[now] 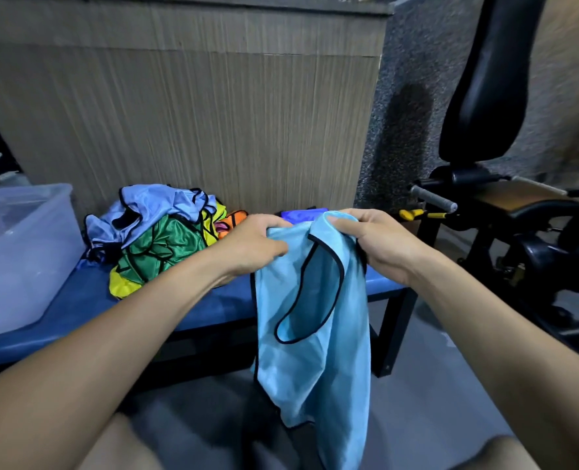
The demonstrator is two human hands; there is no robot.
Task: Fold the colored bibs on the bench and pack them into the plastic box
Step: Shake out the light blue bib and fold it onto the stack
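Blue bench (77, 300), 1 plastic box (20, 252), bib pile (152, 239); L hand (250, 245) & R hand (379, 242) fingers pinching 1 light-blue bib (315, 351)

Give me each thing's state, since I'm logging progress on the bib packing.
light blue bib: unfolded, hanging from both hands
left hand: grips bib's top
right hand: grips bib's top
bib pile: crumpled on bench
plastic box: open, on bench

**Light blue bib held up over the bench**

We grip the light blue bib (315, 317) at its top with our left hand (254, 245) and right hand (379, 242); it hangs before the blue bench (77, 300). A bib pile (155, 232) lies beside the plastic box (20, 252).
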